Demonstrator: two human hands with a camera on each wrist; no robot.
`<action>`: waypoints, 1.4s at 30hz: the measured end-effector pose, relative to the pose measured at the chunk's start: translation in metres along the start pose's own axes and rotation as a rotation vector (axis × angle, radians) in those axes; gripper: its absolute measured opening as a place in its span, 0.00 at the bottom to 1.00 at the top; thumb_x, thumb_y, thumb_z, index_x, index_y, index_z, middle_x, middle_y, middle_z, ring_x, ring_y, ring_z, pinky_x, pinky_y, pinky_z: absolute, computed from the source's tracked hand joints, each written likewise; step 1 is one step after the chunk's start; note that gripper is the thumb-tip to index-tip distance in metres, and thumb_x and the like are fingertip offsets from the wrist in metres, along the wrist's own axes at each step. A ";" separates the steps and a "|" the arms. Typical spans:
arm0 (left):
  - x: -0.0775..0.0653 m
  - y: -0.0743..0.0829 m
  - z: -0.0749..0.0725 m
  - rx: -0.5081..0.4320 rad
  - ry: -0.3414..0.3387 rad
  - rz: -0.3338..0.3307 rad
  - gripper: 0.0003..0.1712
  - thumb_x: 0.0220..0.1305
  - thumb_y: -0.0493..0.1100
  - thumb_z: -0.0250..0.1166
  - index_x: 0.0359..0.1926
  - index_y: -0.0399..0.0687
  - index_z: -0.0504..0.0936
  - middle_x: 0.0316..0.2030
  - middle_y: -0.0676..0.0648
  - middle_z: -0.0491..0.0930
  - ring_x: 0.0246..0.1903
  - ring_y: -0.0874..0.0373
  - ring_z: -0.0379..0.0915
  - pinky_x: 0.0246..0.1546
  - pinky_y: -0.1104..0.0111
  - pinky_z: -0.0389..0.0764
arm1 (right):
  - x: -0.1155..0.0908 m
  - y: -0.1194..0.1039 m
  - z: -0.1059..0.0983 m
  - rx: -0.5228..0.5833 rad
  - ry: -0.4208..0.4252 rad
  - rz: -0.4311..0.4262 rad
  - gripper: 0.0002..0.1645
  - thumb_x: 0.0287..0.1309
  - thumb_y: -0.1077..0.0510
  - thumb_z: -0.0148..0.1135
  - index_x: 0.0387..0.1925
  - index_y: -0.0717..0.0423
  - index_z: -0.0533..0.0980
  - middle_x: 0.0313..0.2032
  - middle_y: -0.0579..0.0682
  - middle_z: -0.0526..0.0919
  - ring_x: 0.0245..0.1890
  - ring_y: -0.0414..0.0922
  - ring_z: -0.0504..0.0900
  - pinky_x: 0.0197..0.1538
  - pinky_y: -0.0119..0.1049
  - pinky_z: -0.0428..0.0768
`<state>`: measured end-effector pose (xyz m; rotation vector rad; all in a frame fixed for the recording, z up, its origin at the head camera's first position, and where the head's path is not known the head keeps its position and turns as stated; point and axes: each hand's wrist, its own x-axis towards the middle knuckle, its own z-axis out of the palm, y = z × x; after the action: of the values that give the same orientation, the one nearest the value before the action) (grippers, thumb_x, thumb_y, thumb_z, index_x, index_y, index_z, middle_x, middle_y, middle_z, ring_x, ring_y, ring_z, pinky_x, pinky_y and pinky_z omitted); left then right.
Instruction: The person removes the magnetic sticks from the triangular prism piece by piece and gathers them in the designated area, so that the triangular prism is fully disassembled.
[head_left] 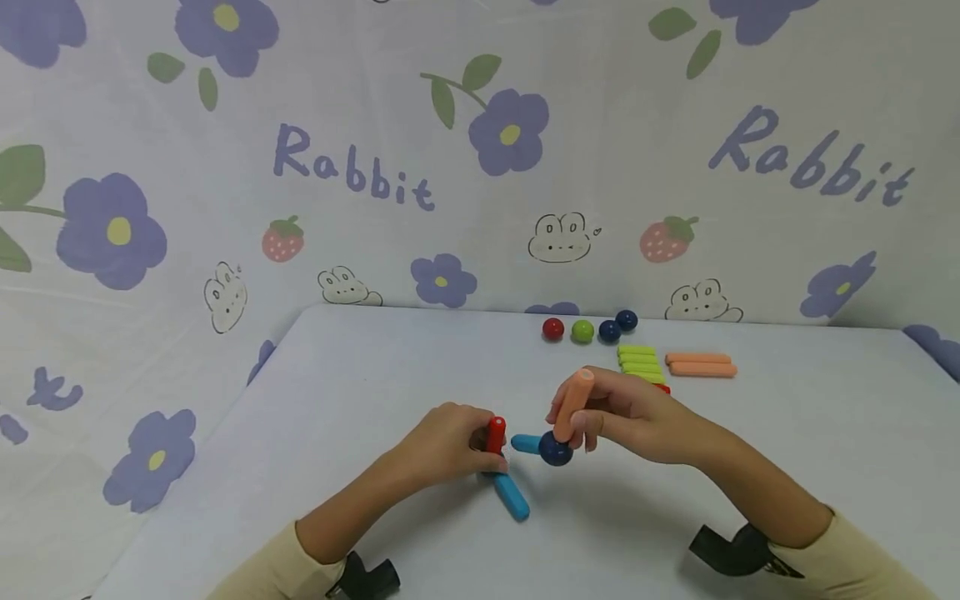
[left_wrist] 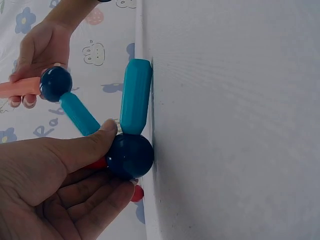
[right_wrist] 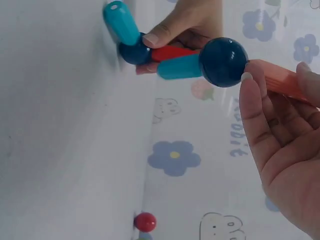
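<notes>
My left hand (head_left: 444, 448) pinches a dark blue ball (left_wrist: 131, 156) between thumb and fingers, low over the table. From that ball a red building rod (head_left: 496, 435) stands up, and a blue rod (head_left: 512, 497) points toward the near side. In my right hand (head_left: 645, 414), the fingertips and thumb grip an orange rod (head_left: 574, 403), tilted upright. A second dark blue ball (right_wrist: 223, 62) sits on its lower end, with another blue rod (right_wrist: 180, 66) sticking out toward the left hand. In the head view a small gap separates this rod from the red one.
At the back of the white table (head_left: 375, 358) are a red ball (head_left: 552, 329), a green ball (head_left: 582, 332) and two dark blue balls (head_left: 610, 332). Several yellow-green rods (head_left: 638, 365) lie behind the right hand, two orange rods (head_left: 702, 369) beside them. A red piece (head_left: 663, 388) peeks out.
</notes>
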<state>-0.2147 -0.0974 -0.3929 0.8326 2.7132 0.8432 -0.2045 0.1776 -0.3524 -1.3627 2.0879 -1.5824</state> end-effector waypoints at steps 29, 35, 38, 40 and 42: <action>-0.001 0.002 -0.001 0.001 0.007 0.022 0.14 0.55 0.45 0.78 0.35 0.47 0.81 0.26 0.57 0.79 0.29 0.63 0.75 0.31 0.73 0.77 | -0.014 0.002 -0.038 -0.393 0.132 0.245 0.19 0.65 0.58 0.67 0.54 0.53 0.73 0.39 0.45 0.84 0.39 0.45 0.84 0.43 0.38 0.84; 0.000 0.002 -0.001 -0.001 0.001 0.009 0.14 0.55 0.46 0.78 0.35 0.48 0.81 0.26 0.58 0.79 0.30 0.63 0.75 0.31 0.73 0.77 | -0.031 -0.004 -0.072 -0.597 0.179 0.314 0.16 0.60 0.61 0.70 0.50 0.53 0.79 0.37 0.43 0.83 0.36 0.42 0.82 0.40 0.36 0.83; 0.000 0.002 -0.001 0.000 0.002 0.007 0.14 0.55 0.46 0.78 0.35 0.47 0.81 0.26 0.58 0.79 0.31 0.63 0.75 0.32 0.73 0.78 | -0.040 -0.006 -0.087 -0.674 0.190 0.360 0.16 0.59 0.62 0.71 0.49 0.55 0.82 0.39 0.44 0.83 0.36 0.43 0.81 0.39 0.36 0.83; 0.000 0.002 -0.001 0.004 0.004 0.010 0.14 0.55 0.46 0.78 0.35 0.47 0.81 0.27 0.58 0.79 0.31 0.63 0.75 0.32 0.73 0.77 | -0.045 -0.006 -0.096 -0.737 0.190 0.400 0.16 0.57 0.63 0.72 0.48 0.55 0.83 0.37 0.45 0.83 0.37 0.44 0.81 0.40 0.39 0.83; 0.000 0.002 -0.001 0.007 0.007 0.015 0.14 0.55 0.46 0.78 0.35 0.47 0.81 0.27 0.58 0.79 0.31 0.63 0.75 0.31 0.73 0.77 | -0.051 -0.005 -0.104 -0.812 0.178 0.455 0.15 0.56 0.64 0.73 0.46 0.57 0.84 0.37 0.45 0.83 0.37 0.46 0.80 0.41 0.43 0.84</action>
<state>-0.2141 -0.0968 -0.3908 0.8535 2.7205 0.8416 -0.2385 0.2848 -0.3237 -0.7922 3.0413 -0.7032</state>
